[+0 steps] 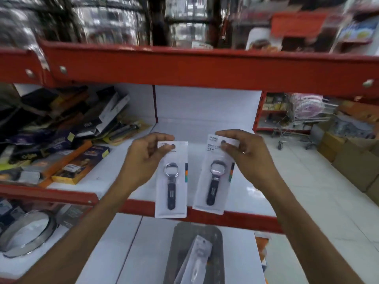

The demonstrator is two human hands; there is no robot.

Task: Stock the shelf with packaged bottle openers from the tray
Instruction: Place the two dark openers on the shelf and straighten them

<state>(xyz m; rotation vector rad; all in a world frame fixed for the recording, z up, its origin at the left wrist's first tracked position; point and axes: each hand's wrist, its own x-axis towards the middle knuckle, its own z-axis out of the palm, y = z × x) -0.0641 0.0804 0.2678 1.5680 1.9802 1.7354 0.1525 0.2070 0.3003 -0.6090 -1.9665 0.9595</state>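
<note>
Presently the main risk is a slip: each pack is pinched only at its top edge, so the long card hangs free below and could twist or drop before it reaches the shelf (205,124). The left hand (143,158) has its fingers closed on the header of the left bottle opener pack (171,181), and the right hand (246,154) has its fingers closed on the header of the right bottle opener pack (215,175); both packs are held in the air at the centre of the frame, side by side and just apart, their lower ends overlapping the red shelf lip (235,219). A second risk, in my judgement, is crowding: loose boxed goods (78,162) lie heaped at the left of the frame on the same shelf, and a careless set-down could push into them. Each pack is a white card under clear film, carrying a steel ring-headed opener with a dark handle and a coloured stripe on the right edge. More stock lies in the grey tray (178,253) at the lower centre, on the shelf below.
</note>
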